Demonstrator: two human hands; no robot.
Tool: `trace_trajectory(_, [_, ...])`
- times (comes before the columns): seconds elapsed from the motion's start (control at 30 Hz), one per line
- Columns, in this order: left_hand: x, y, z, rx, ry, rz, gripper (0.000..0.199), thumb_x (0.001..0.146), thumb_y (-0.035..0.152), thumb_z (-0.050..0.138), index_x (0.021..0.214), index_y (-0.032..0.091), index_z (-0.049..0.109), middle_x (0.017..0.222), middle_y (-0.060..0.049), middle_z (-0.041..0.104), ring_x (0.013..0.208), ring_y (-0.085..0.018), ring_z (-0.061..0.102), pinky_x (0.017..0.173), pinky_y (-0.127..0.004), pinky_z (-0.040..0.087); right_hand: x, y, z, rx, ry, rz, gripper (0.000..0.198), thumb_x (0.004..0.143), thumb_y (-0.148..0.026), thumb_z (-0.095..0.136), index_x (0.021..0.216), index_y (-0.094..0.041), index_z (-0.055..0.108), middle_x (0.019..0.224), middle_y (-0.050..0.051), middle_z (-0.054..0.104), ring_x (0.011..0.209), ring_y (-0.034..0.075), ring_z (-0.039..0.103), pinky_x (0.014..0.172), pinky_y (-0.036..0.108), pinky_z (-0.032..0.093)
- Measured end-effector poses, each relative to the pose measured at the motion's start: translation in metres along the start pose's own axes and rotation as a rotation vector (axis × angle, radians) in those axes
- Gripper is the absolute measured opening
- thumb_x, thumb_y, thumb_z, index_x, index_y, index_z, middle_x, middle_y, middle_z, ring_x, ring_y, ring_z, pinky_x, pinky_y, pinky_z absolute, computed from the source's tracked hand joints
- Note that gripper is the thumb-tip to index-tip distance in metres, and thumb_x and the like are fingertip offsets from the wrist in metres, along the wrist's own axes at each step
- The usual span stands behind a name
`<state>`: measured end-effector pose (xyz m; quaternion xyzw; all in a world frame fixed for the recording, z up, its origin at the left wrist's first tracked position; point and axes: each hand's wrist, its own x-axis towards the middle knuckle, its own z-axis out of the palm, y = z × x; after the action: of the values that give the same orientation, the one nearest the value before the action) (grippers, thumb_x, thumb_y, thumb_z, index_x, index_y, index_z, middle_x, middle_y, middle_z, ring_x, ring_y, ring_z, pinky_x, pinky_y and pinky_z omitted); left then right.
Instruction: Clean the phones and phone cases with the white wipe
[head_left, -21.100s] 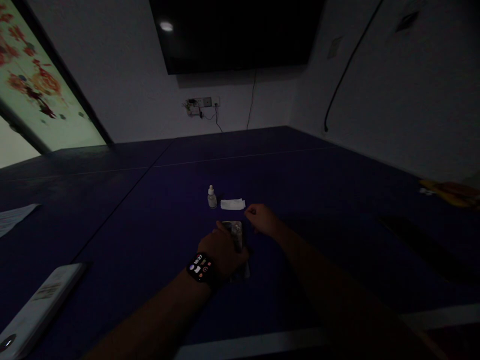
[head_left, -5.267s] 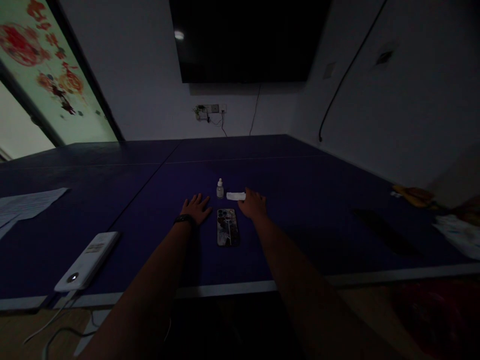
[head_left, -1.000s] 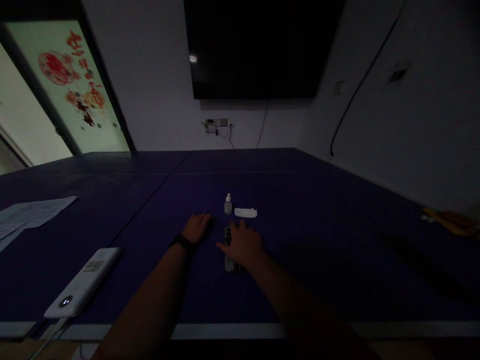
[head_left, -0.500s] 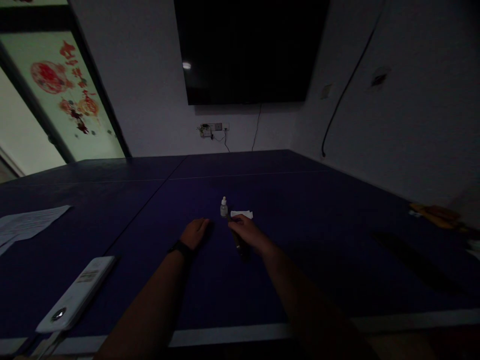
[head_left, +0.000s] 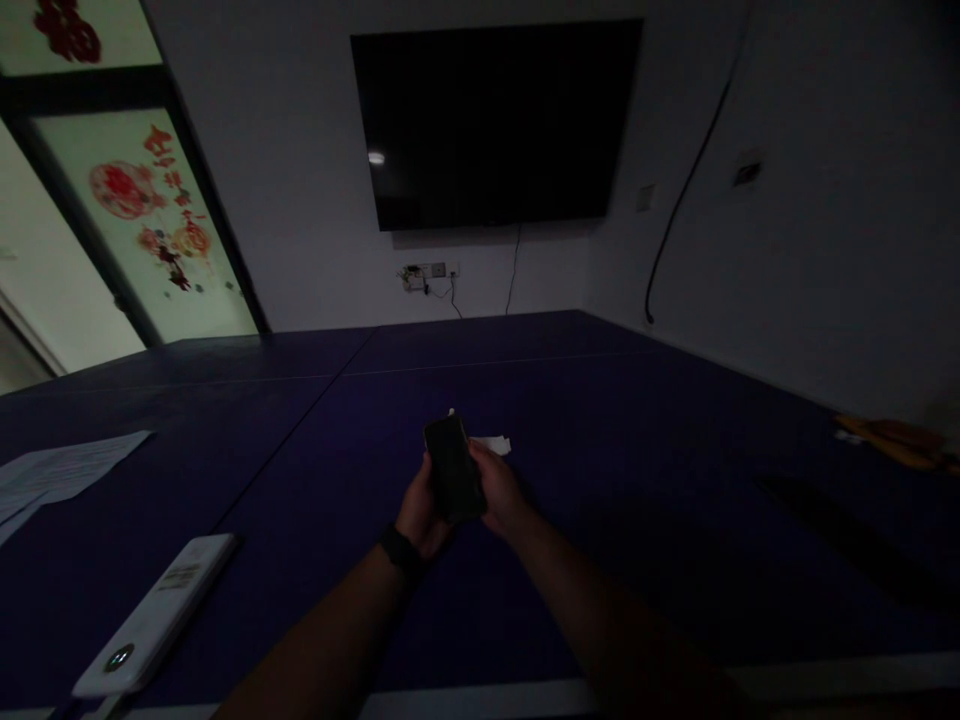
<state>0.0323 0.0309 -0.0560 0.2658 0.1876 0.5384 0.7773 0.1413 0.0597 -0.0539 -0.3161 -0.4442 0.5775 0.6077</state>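
A dark smartphone [head_left: 454, 470] is held up above the blue table [head_left: 360, 450], its black face towards me. My left hand [head_left: 421, 515] closes on its left side and lower edge, a dark band around the wrist. From the right, my right hand [head_left: 496, 490] grips the other side, thumb along the edge. Behind the phone only the white tip of a small dropper bottle [head_left: 451, 411] shows; its body is hidden. A folded white tissue or paper [head_left: 495, 444] lies just beyond my right hand, partly covered.
A white power bank [head_left: 161, 610] with a cable lies at the front left, near printed sheets [head_left: 67, 470]. A dark flat object [head_left: 832, 525] and a yellow-brown item [head_left: 892, 435] lie on the right. A television [head_left: 499, 125] hangs on the far wall.
The phone, held edge-on by my right hand before, is now turned face towards me. My left hand has come off the table and taken hold of it. The view has tilted up slightly.
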Motion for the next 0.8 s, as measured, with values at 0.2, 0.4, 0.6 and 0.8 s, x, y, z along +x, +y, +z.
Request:
trace_trajectory(0.2, [-0.004, 0.010, 0.000, 0.000, 0.007, -0.012, 0.057, 0.102, 0.055, 0.044, 0.134, 0.012, 0.063, 0.123, -0.016, 0.073, 0.112, -0.029, 0.070, 0.103, -0.044, 0.051, 0.012, -0.009, -0.018, -0.086, 0.024, -0.056, 0.031, 0.073, -0.053, 0.073, 0.086, -0.025, 0.076, 0.097, 0.003, 0.076, 0.099, 0.026, 0.064, 0.084, 0.035, 0.048])
trace_trajectory(0.4, [-0.005, 0.013, -0.002, 0.021, -0.050, -0.042, 0.057, 0.101, 0.059, 0.043, 0.119, 0.012, 0.069, 0.107, -0.015, 0.077, 0.097, -0.030, 0.075, 0.093, -0.046, 0.056, 0.019, -0.013, -0.035, -0.091, 0.004, -0.029, 0.035, 0.079, -0.056, 0.065, 0.065, -0.024, 0.061, 0.063, -0.002, 0.057, 0.057, 0.015, 0.048, 0.055, 0.028, 0.039])
trace_trajectory(0.6, [-0.002, 0.014, -0.006, 0.036, 0.009, -0.014, 0.052, 0.101, 0.056, 0.046, 0.114, 0.011, 0.069, 0.102, -0.013, 0.077, 0.101, -0.030, 0.074, 0.097, -0.045, 0.054, 0.014, -0.013, -0.034, -0.077, -0.154, 0.041, 0.053, 0.079, -0.067, 0.062, 0.054, -0.025, 0.040, 0.052, -0.006, 0.038, 0.044, 0.010, 0.031, 0.047, 0.028, 0.036])
trace_trajectory(0.8, [-0.002, 0.014, -0.008, 0.070, 0.029, 0.010, 0.052, 0.099, 0.056, 0.049, 0.121, 0.013, 0.068, 0.115, -0.015, 0.074, 0.109, -0.033, 0.071, 0.099, -0.046, 0.054, 0.013, -0.017, -0.037, -0.197, -0.110, -0.065, 0.043, 0.080, -0.061, 0.066, 0.062, -0.024, 0.056, 0.051, -0.006, 0.046, 0.045, 0.011, 0.038, 0.046, 0.026, 0.033])
